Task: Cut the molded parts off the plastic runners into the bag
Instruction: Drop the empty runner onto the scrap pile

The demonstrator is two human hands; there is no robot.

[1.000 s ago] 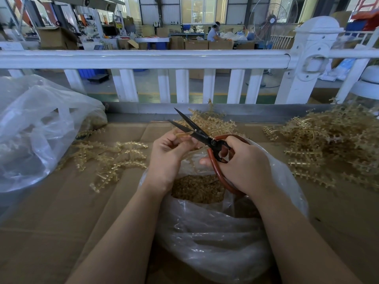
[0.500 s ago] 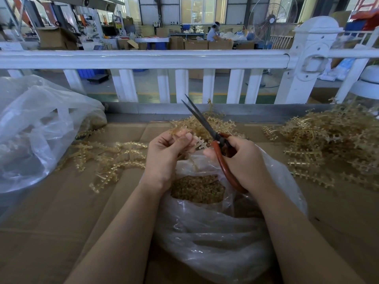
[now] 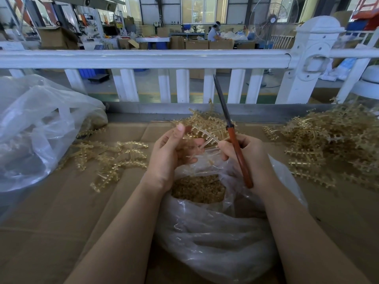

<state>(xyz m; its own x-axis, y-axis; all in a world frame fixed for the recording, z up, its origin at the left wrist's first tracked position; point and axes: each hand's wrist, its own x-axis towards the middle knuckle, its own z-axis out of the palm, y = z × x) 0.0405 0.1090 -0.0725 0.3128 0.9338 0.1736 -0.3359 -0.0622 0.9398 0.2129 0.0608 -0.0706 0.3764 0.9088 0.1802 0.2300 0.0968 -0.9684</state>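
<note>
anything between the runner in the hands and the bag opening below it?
Nothing visible. The runner is held by the left hand and right hand right above the open mouth of the bag, cut parts showing inside. The scissors, blades together, point up and away.

Flattened brown cardboard (image 3: 61, 222) covers the bench. An open clear bag (image 3: 215, 238) of small cut parts sits at its near middle. Loose runners (image 3: 114, 158) lie left of centre, a big heap (image 3: 332, 144) at the right edge, another plastic bag (image 3: 37, 128) at the left edge.
</note>
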